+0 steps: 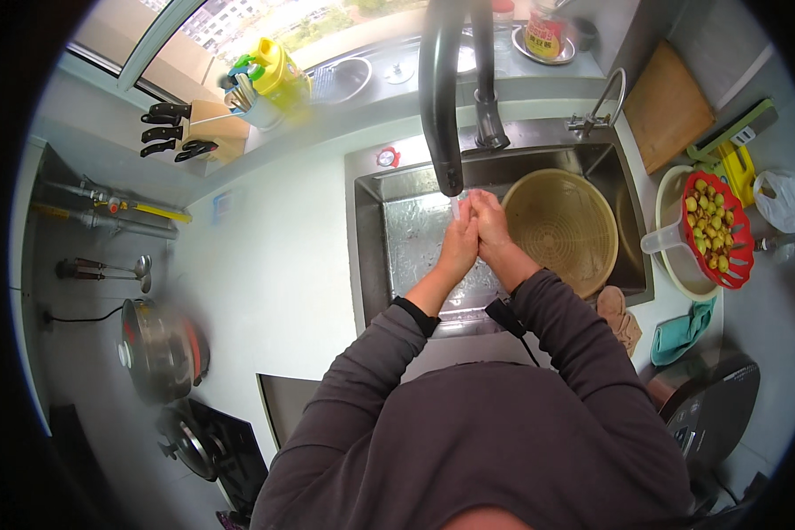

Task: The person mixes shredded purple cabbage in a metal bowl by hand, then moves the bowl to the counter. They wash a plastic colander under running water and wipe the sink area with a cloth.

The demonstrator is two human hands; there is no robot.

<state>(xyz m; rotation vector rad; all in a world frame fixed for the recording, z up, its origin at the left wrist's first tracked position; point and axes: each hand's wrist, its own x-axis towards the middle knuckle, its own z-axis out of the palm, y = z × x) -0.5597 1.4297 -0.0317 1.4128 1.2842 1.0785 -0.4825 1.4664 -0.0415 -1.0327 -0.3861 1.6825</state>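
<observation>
My left hand and my right hand are pressed together under the spout of a black faucet, over the left part of a stainless steel sink. A stream of water runs from the spout onto my fingers. I see no object between the hands, though the palms are hidden. Close to the right of my right hand, a round tan plastic basket sits in the sink. Water wets the metal sink bottom below my hands.
Right of the sink, a red colander of small green-brown fruits rests over a pale basin. A brown cloth and a teal cloth lie nearby. A small curved tap stands behind. A knife block is back left; a pot is left.
</observation>
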